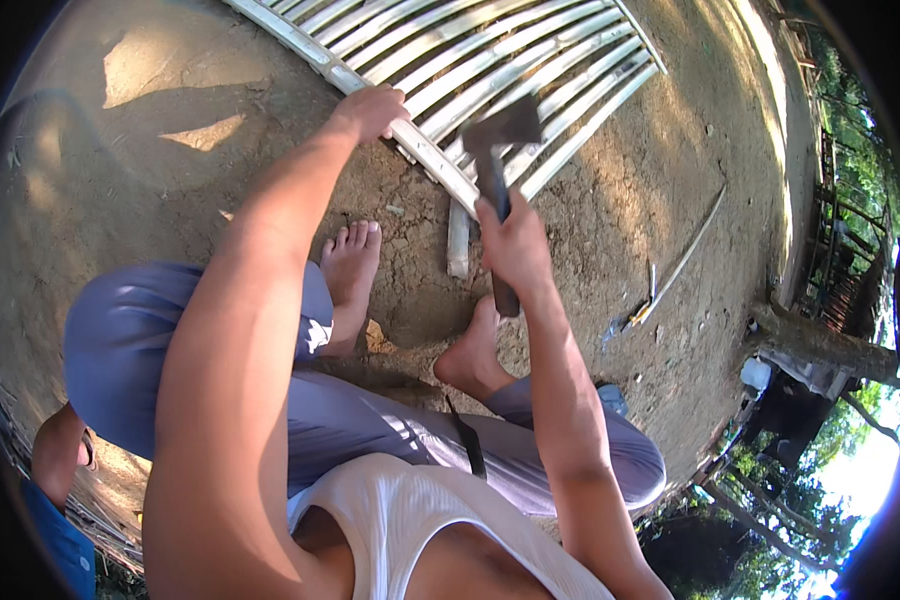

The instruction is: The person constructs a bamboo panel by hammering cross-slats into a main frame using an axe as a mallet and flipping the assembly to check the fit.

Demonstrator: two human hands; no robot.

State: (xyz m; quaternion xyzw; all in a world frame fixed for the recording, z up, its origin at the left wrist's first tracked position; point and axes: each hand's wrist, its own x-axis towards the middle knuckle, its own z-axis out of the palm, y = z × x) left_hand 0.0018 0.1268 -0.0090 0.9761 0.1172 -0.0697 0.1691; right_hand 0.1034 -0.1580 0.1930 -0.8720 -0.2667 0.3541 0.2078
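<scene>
My right hand point(515, 240) is wrapped round the dark handle of a hatchet point(492, 185). Its broad dark head, slightly blurred, is raised over the near right corner of a slatted bamboo frame point(425, 155). Closed over the frame's long near rail, my left hand point(368, 112) lies left of the hatchet. Pale slats run from that rail toward the far right. Under the rail's corner a short flat piece of bamboo point(458, 242) rests on the ground, close to my right hand.
My bare feet are on the cracked dirt ground point(410, 215) just before the frame. A thin bamboo strip point(685, 255) lies to the right. Another person's arm point(58, 445) shows at the lower left. Trees and a log point(830, 345) stand along the right.
</scene>
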